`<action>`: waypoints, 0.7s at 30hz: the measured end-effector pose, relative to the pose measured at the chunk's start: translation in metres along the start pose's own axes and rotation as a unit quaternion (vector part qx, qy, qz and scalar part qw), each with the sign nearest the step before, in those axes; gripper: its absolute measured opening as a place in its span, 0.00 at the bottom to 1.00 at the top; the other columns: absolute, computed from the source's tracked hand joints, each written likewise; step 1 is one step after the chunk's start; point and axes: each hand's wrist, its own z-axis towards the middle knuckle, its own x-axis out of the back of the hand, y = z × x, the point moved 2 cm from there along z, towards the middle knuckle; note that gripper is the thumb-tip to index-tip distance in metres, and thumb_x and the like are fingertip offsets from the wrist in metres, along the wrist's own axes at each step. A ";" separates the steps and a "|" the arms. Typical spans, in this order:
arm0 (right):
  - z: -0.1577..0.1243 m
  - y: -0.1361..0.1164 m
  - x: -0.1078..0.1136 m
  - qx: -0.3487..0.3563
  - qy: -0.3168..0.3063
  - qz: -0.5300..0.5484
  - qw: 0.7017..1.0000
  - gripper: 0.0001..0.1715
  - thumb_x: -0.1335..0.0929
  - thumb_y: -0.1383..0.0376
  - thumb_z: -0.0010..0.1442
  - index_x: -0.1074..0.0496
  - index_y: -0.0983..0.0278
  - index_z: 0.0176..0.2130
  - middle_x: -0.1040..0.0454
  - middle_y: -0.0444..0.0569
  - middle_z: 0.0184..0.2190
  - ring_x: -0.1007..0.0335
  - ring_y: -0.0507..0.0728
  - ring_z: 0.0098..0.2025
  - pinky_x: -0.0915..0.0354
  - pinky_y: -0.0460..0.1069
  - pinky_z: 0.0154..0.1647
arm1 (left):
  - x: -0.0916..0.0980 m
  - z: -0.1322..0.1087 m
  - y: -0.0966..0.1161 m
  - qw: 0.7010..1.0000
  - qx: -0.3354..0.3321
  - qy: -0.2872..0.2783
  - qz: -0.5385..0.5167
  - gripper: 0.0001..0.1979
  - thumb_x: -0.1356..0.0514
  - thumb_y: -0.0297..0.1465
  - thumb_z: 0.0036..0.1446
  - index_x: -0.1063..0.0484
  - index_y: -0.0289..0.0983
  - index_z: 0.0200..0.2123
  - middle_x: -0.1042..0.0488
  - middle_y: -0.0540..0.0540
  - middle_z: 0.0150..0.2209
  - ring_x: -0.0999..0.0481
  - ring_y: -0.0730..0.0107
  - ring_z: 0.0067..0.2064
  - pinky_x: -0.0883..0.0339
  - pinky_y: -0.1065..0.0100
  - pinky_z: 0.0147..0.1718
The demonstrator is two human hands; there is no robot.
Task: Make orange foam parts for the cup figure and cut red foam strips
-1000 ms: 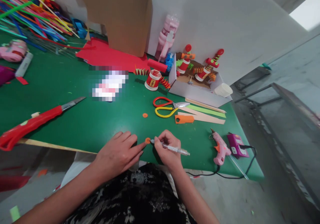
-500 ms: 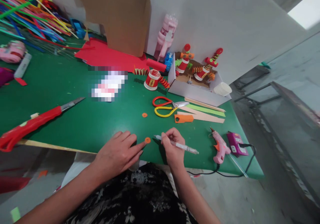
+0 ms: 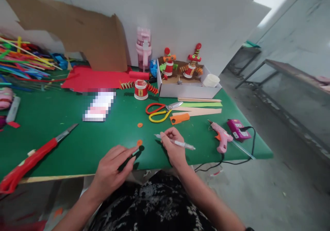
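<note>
My left hand [image 3: 113, 164] is over the table's near edge, index finger stretched out and thumb apart. Its fingertip meets a small orange paper disc [image 3: 139, 142]; a dark shadow lies just beneath, and the disc seems slightly raised. Another orange disc [image 3: 140, 125] lies flat farther back. In my right hand [image 3: 174, 147] is a pale pen [image 3: 184, 145], gripped between thumb and fingers, its tip pointing left above the green tabletop. Scissors [image 3: 161, 112] with red and yellow handles lie beyond, beside an orange paper strip [image 3: 179, 118] with a round hole cut in it.
A pink glue gun [image 3: 222, 136] and a purple box [image 3: 237, 129] with a cord are at right. A red-handled knife [image 3: 38, 155] lies left. Behind stand a red paper-cup figure [image 3: 140, 91], a white box [image 3: 185, 92] with two more figures, and a pink bottle [image 3: 143, 49].
My left index finger has shifted from pressing the disc flat to a pose with the thumb apart and a shadow below. The right hand still holds the pen. The camera view has turned.
</note>
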 end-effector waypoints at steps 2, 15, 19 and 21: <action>0.000 -0.002 0.001 0.035 -0.017 -0.036 0.999 0.10 0.28 0.59 0.54 0.31 0.61 0.31 0.31 0.39 0.24 0.37 0.50 0.25 0.38 0.44 0.27 | 0.004 0.004 0.004 1.000 0.004 0.020 0.003 0.14 0.43 0.27 0.65 0.26 0.37 0.52 0.25 0.49 0.35 0.27 0.72 0.35 0.32 0.71 0.38; 0.050 -0.026 0.020 0.268 -0.233 -0.658 0.664 0.13 0.37 0.67 0.69 0.23 0.61 0.45 0.25 0.51 0.38 0.31 0.57 0.40 0.41 0.48 0.38 | 0.024 0.089 -0.024 0.996 -0.038 0.068 0.045 0.15 0.46 0.34 0.66 0.23 0.38 0.49 0.26 0.50 0.29 0.27 0.72 0.31 0.32 0.71 0.33; 0.062 -0.036 0.026 0.250 -0.240 -0.630 0.695 0.19 0.37 0.72 0.65 0.26 0.58 0.52 0.25 0.51 0.41 0.29 0.58 0.42 0.39 0.48 0.38 | 0.020 0.132 -0.042 0.995 -0.041 0.071 0.060 0.18 0.48 0.38 0.66 0.22 0.37 0.47 0.29 0.50 0.26 0.30 0.71 0.28 0.34 0.70 0.30; 0.069 -0.045 0.024 0.239 -0.214 -0.593 0.739 0.23 0.37 0.73 0.61 0.27 0.58 0.53 0.25 0.51 0.42 0.28 0.58 0.43 0.38 0.48 0.38 | 0.019 0.152 -0.050 0.995 -0.029 0.073 0.061 0.19 0.49 0.39 0.66 0.22 0.37 0.47 0.27 0.49 0.27 0.29 0.71 0.30 0.34 0.70 0.31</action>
